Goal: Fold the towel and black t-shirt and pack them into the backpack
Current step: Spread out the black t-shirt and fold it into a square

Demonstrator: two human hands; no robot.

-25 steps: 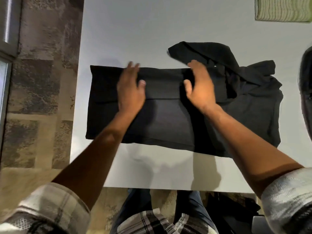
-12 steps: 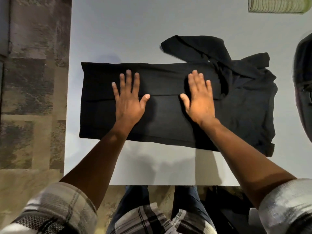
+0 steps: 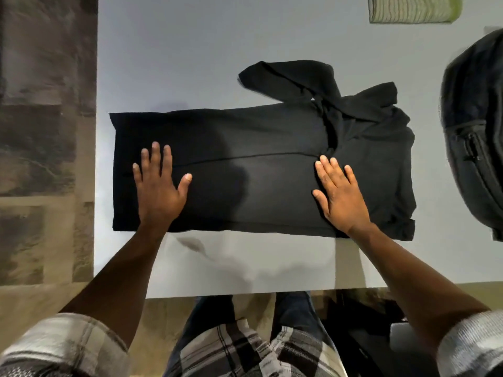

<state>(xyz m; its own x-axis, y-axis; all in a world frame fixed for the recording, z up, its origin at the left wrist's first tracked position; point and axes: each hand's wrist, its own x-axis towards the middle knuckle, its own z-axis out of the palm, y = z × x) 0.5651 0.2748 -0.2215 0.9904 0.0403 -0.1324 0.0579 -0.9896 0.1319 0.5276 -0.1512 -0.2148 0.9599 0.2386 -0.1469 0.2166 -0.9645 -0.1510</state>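
The black t-shirt (image 3: 253, 172) lies across the white table (image 3: 190, 50), folded lengthwise into a long band, with one sleeve sticking out at the upper right. My left hand (image 3: 159, 186) presses flat on its left part, fingers spread. My right hand (image 3: 340, 194) presses flat on its right part, near the bunched collar end. A green ribbed towel (image 3: 413, 9), folded, lies at the table's far right corner. The dark backpack (image 3: 479, 137) sits at the right edge, partly cut off by the frame.
The table's near edge runs just in front of my legs. A patterned floor lies to the left of the table. Bare white tabletop shows behind the shirt and in front of it.
Both hands have slid apart along the shirt, the left one leftward and the right one rightward, and a little toward me, staying flat on the cloth.
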